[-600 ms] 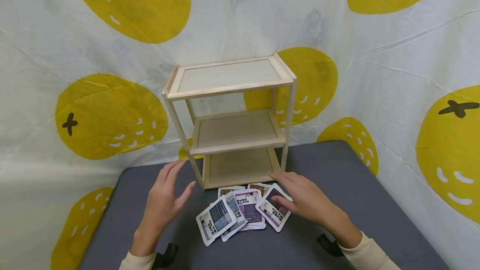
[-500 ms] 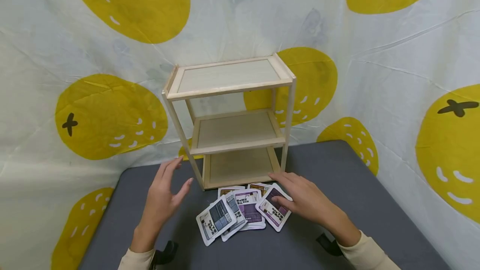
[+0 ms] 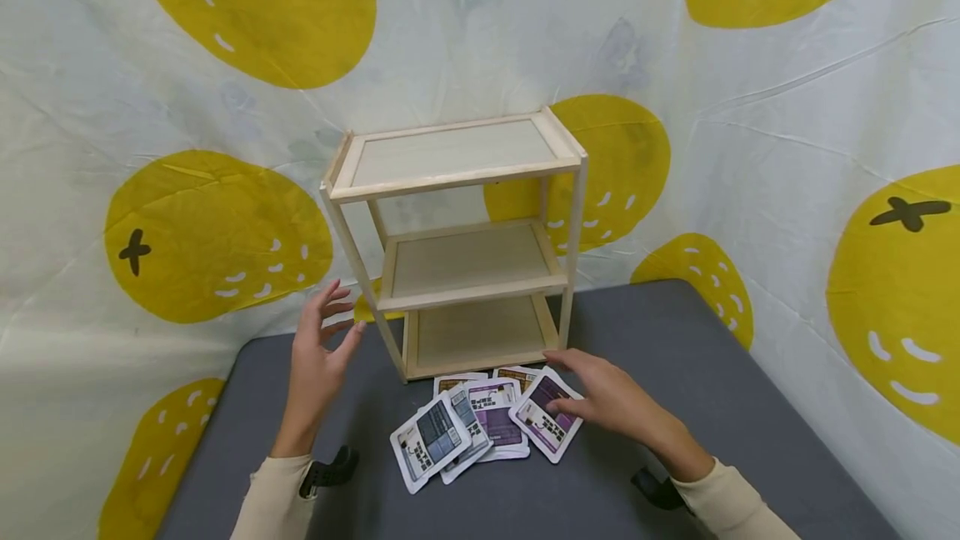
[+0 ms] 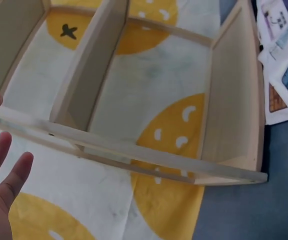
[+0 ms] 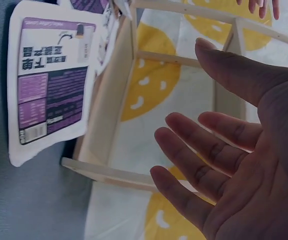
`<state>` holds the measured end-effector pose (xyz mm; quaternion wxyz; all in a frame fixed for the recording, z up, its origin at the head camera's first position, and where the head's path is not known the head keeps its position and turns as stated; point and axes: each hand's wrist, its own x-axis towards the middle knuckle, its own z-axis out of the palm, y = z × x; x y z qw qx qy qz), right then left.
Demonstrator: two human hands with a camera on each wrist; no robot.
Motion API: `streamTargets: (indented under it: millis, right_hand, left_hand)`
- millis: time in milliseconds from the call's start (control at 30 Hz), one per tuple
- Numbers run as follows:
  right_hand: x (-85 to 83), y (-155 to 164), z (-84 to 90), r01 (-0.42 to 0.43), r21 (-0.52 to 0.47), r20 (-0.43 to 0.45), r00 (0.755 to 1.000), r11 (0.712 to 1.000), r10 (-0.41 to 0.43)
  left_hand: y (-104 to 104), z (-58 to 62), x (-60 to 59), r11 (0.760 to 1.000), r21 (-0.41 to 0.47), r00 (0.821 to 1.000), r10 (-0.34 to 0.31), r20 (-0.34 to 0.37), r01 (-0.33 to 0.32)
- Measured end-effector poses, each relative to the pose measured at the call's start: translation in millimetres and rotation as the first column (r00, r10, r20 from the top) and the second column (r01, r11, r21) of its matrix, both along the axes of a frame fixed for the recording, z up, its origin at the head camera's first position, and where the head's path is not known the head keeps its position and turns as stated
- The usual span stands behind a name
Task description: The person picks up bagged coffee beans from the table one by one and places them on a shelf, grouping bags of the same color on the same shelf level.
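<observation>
Left hand point(image 3: 317, 369) has shifted farther toward the far side since the earlier frame. Head view: white-bordered printed packets point(image 3: 431, 444) overlap on the near side of the three-tier wooden shelf point(image 3: 472, 293); judged light, somewhat flexible, likely slippery, best pinched at a corner. Left wrist view: fingers point(image 4: 15, 180) loosely spread, holding nothing. Right wrist view: right hand point(image 5: 256, 185), relaxed, grips nothing near a purple-panelled packet point(image 5: 49, 92) bearing a barcode point(image 5: 35, 133).

Soft, diffuse light fills the head view, where the patterned fabric backdrop point(image 3: 465, 48) looks pale and faint, soft-edged shadows lie on the grey counter point(image 3: 720, 407) beside the printed cards point(image 3: 430, 444). Both wrist views appear dimmer and bluish, their detail softened; the right hand point(image 5: 259, 180) has a shaded palm.
</observation>
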<state>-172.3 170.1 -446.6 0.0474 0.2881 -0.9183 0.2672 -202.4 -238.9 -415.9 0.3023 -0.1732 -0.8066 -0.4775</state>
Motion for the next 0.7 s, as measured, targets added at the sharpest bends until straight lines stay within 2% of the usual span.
streamTargets:
  millis: [133, 300, 467, 700]
  right_hand:
    - [-6.8, 3.9, -7.3, -0.020, -0.048, 0.055, 0.998, 0.999, 0.023]
    - [-14.0, 6.3, -17.6, -0.052, -0.096, 0.110, 0.992, 0.994, 0.063]
    - [-19.8, 7.1, -28.5, -0.028, -0.102, 0.187, 0.981, 0.994, 0.047]
    - [-25.8, 10.2, -43.9, 0.013, -0.086, 0.217, 0.976, 0.996, 0.006]
  left_hand:
    - [-1.2, 1.4, -13.4, 0.993, 0.117, 0.997, -0.042, 0.060, 0.035]
    - [1.5, 7.2, -24.9, 0.961, 0.261, 0.986, -0.125, 0.114, 0.092]
    - [4.0, 10.7, -34.4, 0.938, 0.323, 0.977, -0.173, 0.128, 0.124]
    - [4.1, 2.2, -45.7, 0.892, 0.418, 0.960, -0.247, 0.131, 0.172]
